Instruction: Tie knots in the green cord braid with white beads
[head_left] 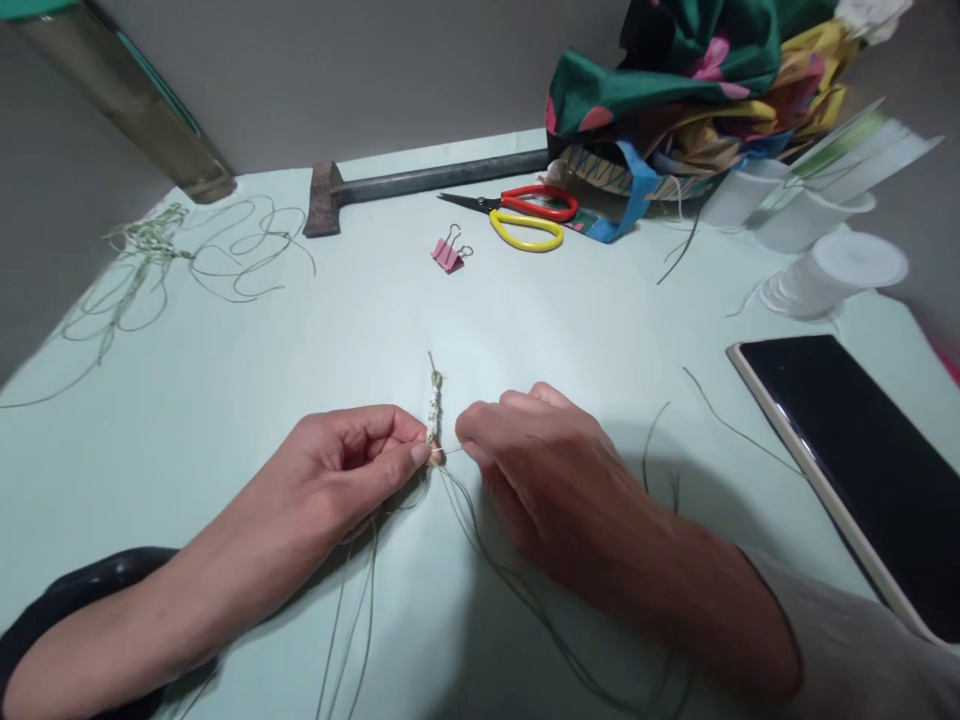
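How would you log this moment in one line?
left hand: pinches knotted cord | right hand: holds thin thread | scissors: beside hammer | pink clip: on table | phone: far right

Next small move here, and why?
I'd probably draw the thin thread gently outward with the right hand, while the left hand pinches the braided cord. The thread spans the short gap between the hands, and the left fingertips brace the braid's lower end, so a light pull should snug it.
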